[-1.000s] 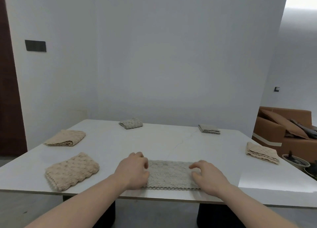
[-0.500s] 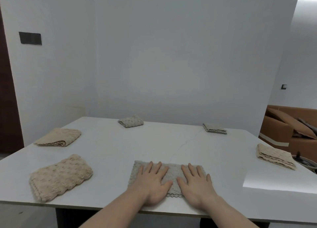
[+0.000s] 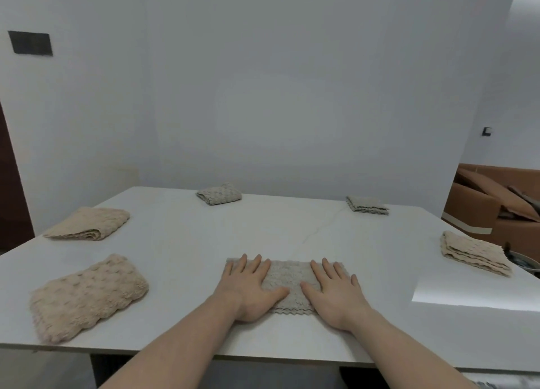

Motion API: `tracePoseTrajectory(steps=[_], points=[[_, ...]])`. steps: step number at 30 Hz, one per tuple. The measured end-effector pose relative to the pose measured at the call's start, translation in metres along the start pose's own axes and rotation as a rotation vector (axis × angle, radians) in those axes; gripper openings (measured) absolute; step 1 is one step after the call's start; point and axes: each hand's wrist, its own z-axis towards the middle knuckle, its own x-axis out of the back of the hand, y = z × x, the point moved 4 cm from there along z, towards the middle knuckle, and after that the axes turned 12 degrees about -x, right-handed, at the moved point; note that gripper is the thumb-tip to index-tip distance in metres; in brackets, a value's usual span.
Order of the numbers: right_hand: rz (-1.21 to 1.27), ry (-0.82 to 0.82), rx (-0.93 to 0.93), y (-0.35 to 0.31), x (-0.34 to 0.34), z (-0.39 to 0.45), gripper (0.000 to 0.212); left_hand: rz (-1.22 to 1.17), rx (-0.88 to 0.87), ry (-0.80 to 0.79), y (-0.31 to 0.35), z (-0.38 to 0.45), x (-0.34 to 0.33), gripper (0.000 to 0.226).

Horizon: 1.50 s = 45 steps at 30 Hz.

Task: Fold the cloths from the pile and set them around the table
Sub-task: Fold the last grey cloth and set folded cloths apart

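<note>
A folded grey-beige cloth (image 3: pixel 287 282) lies near the front edge of the white table (image 3: pixel 292 230). My left hand (image 3: pixel 248 289) presses flat on its left half, fingers straight and spread. My right hand (image 3: pixel 333 293) presses flat on its right half in the same way. Folded cloths lie around the table: a beige one at front left (image 3: pixel 87 296), another at mid left (image 3: pixel 89 223), a grey one at far centre (image 3: pixel 219 194), a grey one at far right (image 3: pixel 367 205), and a beige one at the right edge (image 3: pixel 474 252).
A brown sofa (image 3: pixel 496 207) stands beyond the table's right side, with a bowl-like object (image 3: pixel 526 264) low beside it. A white wall rises behind the table. A dark door frame (image 3: pixel 11 184) borders the left. A bright light patch (image 3: pixel 479 289) lies on the table's right front.
My hands went from curled at the cloth's two ends to lying flat on top of it, then slid slightly apart. The view shifted a little to the right.
</note>
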Motion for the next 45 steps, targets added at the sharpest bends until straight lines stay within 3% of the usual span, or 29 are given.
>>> tracePoseTrajectory(steps=[6, 9, 13, 21, 25, 28, 35, 45], points=[[0.037, -0.024, -0.031, 0.003, 0.002, 0.005, 0.078, -0.014, 0.087, 0.026, -0.046, -0.026, 0.004, 0.089], [0.072, -0.050, -0.101, 0.016, 0.007, 0.014, 0.090, -0.016, 0.100, 0.045, -0.058, -0.037, 0.003, 0.084], [0.111, -0.060, -0.155, 0.033, 0.007, 0.023, 0.075, -0.049, 0.102, 0.134, -0.060, -0.043, 0.001, 0.075], [0.325, 0.075, -0.408, 0.034, 0.012, 0.030, 0.073, -0.106, 0.104, 0.210, -0.063, -0.043, 0.001, 0.068], [0.436, 0.051, -0.440, 0.033, 0.019, 0.031, 0.037, -0.116, 0.101, 0.224, -0.061, -0.044, 0.003, 0.070], [0.549, 0.125, -0.463, 0.028, 0.036, 0.027, 0.009, -0.137, 0.101, 0.240, -0.061, -0.045, 0.004, 0.071], [0.756, 0.163, -0.383, -0.001, 0.075, 0.024, 0.017, -0.186, 0.097, 0.275, -0.061, -0.046, 0.005, 0.072], [0.970, 0.005, -0.182, -0.085, 0.100, 0.007, 0.014, -0.370, 0.059, 0.424, -0.062, -0.053, 0.013, 0.066]])
